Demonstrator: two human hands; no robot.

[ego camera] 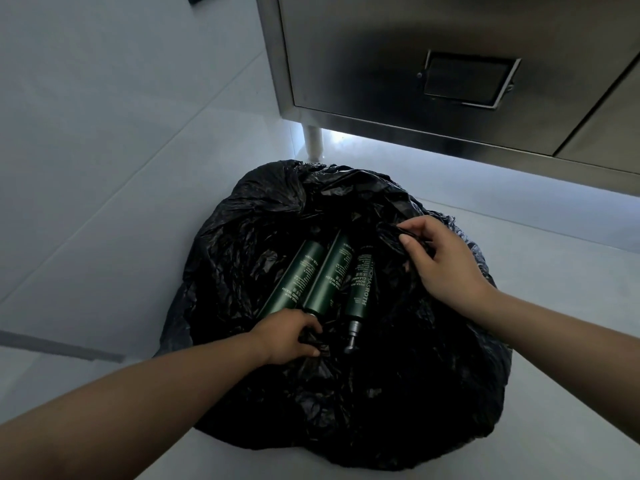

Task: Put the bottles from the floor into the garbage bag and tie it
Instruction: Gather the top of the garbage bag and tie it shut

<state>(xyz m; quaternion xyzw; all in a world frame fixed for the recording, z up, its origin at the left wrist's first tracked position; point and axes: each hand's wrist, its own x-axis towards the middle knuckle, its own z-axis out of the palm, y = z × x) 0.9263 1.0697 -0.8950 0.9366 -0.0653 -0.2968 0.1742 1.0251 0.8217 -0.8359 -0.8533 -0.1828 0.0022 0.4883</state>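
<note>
A black garbage bag (pixel 242 244) lies spread open on the pale floor. Three dark green bottles lie side by side inside its mouth: a left one (pixel 294 278), a middle one (pixel 330 271), and a right one (pixel 360 285) with a metal pump head pointing toward me. My left hand (pixel 287 336) grips a fold of the bag's near rim just below the bottles. My right hand (pixel 440 261) pinches the bag's rim at the right, beside the rightmost bottle.
A stainless steel cabinet (pixel 381 64) with a recessed handle (pixel 471 79) stands just behind the bag on a white leg (pixel 313 142). Pale tiled wall and floor (pixel 104 168) stretch to the left.
</note>
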